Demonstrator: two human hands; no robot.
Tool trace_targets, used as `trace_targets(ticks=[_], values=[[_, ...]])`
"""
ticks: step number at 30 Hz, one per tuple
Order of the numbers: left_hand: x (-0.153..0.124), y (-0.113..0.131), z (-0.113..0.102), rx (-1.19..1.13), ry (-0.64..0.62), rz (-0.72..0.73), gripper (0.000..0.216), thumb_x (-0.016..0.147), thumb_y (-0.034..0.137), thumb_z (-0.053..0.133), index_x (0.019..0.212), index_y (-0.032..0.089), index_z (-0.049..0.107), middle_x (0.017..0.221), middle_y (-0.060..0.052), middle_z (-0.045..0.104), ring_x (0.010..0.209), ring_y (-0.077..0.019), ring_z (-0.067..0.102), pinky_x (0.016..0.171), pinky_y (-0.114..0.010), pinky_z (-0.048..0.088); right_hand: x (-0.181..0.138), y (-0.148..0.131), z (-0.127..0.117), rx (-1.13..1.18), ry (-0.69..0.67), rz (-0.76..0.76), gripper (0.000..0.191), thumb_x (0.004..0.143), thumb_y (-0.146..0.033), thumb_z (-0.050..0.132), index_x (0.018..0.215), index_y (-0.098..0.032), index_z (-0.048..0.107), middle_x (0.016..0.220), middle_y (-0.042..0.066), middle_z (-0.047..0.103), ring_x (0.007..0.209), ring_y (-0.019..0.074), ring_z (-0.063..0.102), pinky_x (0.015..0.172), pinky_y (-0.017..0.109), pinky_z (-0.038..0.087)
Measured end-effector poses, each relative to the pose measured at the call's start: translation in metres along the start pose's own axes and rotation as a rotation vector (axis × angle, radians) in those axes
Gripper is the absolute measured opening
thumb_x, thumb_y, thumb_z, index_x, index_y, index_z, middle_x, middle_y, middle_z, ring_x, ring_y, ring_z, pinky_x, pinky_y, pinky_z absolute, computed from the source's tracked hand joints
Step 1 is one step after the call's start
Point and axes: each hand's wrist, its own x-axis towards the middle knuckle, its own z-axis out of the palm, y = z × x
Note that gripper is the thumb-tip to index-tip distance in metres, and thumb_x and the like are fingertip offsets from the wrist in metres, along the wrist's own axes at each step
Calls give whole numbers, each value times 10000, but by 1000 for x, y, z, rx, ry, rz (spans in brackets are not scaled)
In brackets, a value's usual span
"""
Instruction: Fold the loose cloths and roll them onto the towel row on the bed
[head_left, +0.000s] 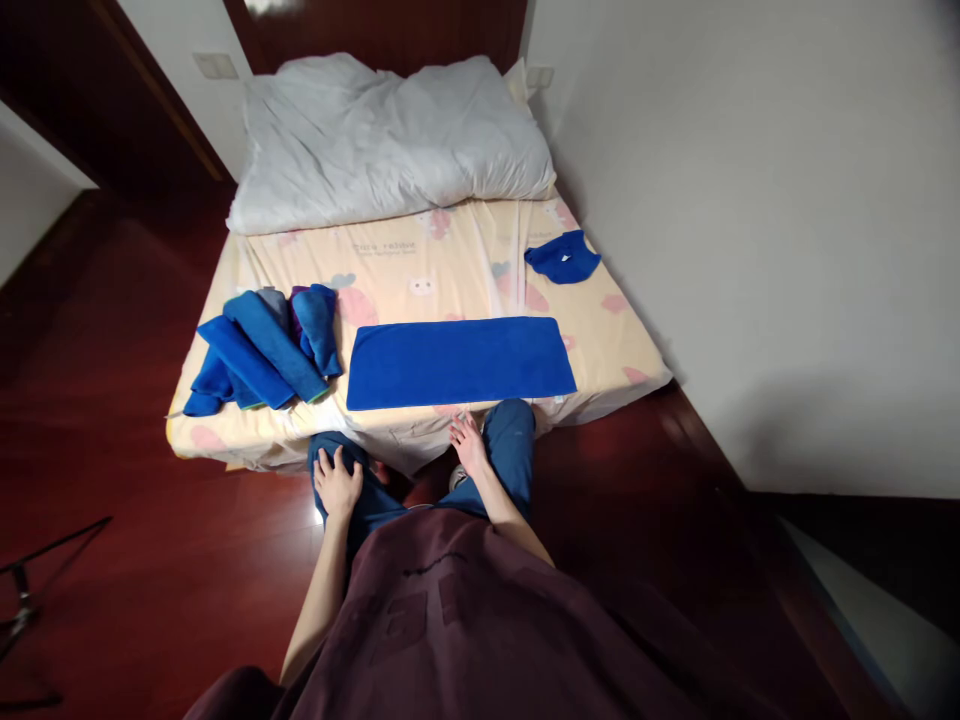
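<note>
A blue towel (461,362) lies flat along the near edge of the bed, its long side facing me. My left hand (337,484) rests on my left knee with its fingers spread, holding nothing. Over by the inner side of my right knee, my right hand (468,446) is open too, just short of the towel's near edge and apart from it. To the left, a pile of rolled towels (274,340), mostly blue with some grey and purple, lies on the sheet. A crumpled blue cloth (566,258) with a small white tag sits at the bed's right side.
The bed (420,285) has a cream sheet with pink prints. A bunched white quilt (390,140) lies across its far end. A wall (750,220) runs along the right. Dark thin legs of a stand (22,600) show on the red floor at lower left.
</note>
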Motion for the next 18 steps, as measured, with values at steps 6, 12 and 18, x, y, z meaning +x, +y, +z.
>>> trace_targets(ticks=[6,12,18], values=[[0,-2,0,-12,-4,9,628,943,382,514,1522,142,471,1666,-229,260,1513,-437,281,1179,-597,338,10,-7,-1,22,-93,9,471,913,-360,612,1375,-345,522,1321,35,701,1097,171,714,883,322,561],[-2,-5,-1,-23,-11,14,620,950,372,508,1526,145,468,1667,-222,264,1518,-421,280,1183,-574,339,19,-8,-1,120,-148,40,427,945,-278,568,1365,-336,519,1363,20,680,1128,141,710,926,309,559],[-1,-8,1,-8,-8,17,622,956,389,501,1531,155,464,1671,-206,264,1516,-415,287,1179,-564,351,25,-19,7,217,-79,21,212,973,-249,562,1165,-313,623,1267,-14,729,1063,126,730,906,293,583]])
